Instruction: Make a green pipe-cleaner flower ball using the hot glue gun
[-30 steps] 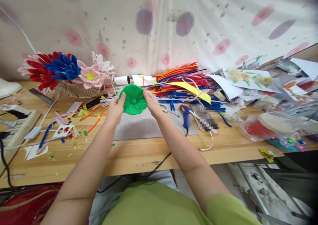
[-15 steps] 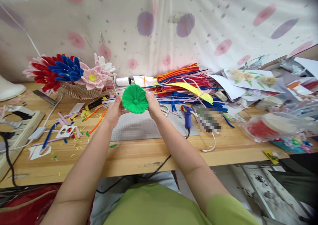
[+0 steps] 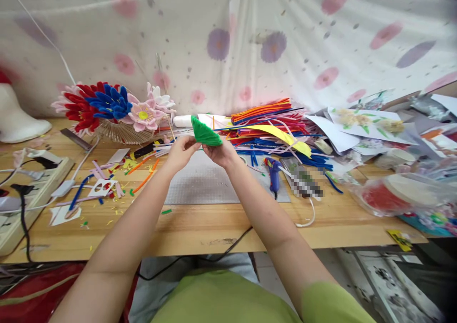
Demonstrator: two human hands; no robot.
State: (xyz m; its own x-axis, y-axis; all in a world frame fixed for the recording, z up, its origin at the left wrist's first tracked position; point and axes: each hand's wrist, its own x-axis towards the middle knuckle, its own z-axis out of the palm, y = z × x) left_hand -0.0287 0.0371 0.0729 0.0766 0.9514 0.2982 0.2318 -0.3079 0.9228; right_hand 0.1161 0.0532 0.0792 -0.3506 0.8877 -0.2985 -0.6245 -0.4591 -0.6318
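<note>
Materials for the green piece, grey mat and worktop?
Green piece: likely chenille or pipe cleaner; fuzzy, matte, ribbed surface.
Grey mat: probably plastic or rubber, low sheen; thin flat sheet with a faint grid. Can't tell which.
Worktop: wood or wood-look laminate, smooth, light finish; visible grain.

Fuzzy disc | bright green, ribbed | whole, round form foreshortened | tilted steeply | held up above grey mat
</note>
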